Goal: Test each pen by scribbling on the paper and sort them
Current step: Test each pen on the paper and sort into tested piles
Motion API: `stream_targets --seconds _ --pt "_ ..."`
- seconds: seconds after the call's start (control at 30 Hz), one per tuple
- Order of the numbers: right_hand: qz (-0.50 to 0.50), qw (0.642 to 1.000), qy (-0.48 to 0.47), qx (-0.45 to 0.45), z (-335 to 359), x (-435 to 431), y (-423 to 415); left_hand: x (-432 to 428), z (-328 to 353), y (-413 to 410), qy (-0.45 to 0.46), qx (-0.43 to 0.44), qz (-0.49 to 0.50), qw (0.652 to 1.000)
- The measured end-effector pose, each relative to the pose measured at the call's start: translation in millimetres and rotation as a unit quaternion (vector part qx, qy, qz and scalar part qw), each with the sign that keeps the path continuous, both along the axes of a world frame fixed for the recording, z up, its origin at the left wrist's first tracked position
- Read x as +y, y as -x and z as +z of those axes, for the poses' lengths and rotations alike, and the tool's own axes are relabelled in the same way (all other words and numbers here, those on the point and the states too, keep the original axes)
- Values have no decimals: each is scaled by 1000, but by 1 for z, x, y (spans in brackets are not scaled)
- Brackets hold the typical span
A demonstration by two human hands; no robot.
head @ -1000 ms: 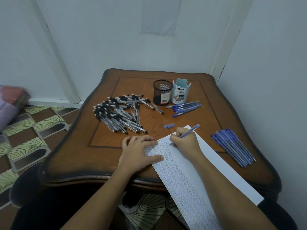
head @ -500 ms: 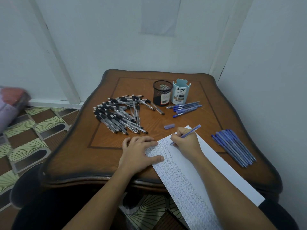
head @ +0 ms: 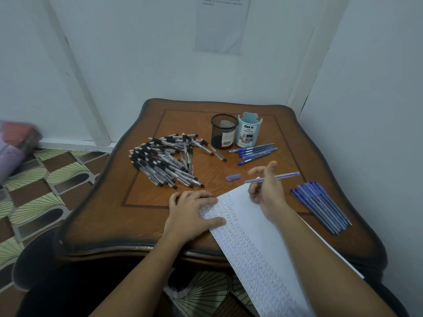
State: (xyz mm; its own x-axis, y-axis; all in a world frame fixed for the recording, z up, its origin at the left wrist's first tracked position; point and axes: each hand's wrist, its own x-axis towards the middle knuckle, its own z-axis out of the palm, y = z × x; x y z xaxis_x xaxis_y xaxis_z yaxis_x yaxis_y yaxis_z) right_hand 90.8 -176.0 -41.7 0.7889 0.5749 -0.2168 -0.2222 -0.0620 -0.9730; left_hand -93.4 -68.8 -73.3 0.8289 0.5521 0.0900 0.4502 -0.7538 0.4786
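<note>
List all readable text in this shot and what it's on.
"DIY": light blue cup, large print.
"DESK ORGANIZER": same cup, just below.
Barcode label on the black mesh cup: too small to read.
Sheet on the wall: printed lines at the top, blurred.
Blue pens beside the cups: barrel print too small.
Paper: scribbles only, no legible words.

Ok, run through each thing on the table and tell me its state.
Paper: flat, scribbled, pressed by left hand.
Blue pen: uncapped, raised above paper, held by right hand.
Cap: off, lying on table.
Black pens: loose heap, lying flat.
Mesh cup: upright, no pens showing.
Organizer: upright, no pens showing.
</note>
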Motion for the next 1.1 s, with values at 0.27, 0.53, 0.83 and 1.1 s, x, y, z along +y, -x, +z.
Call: stream_targets --seconds 0.27,0.53,0.83,1.1 --pt "134 853 223 -453 -10 20 -30 0 1 0 -3 8 -9 1000" --pt "171 794 264 -521 -16 28 -28 0 0 1 -12 7 -8 1000" --pt "225 874 143 -406 -6 3 5 -4 2 2 21 -65 34 997" --pt "246 918 62 -305 -6 -1 38 -2 -1 3 86 -157 65 982"
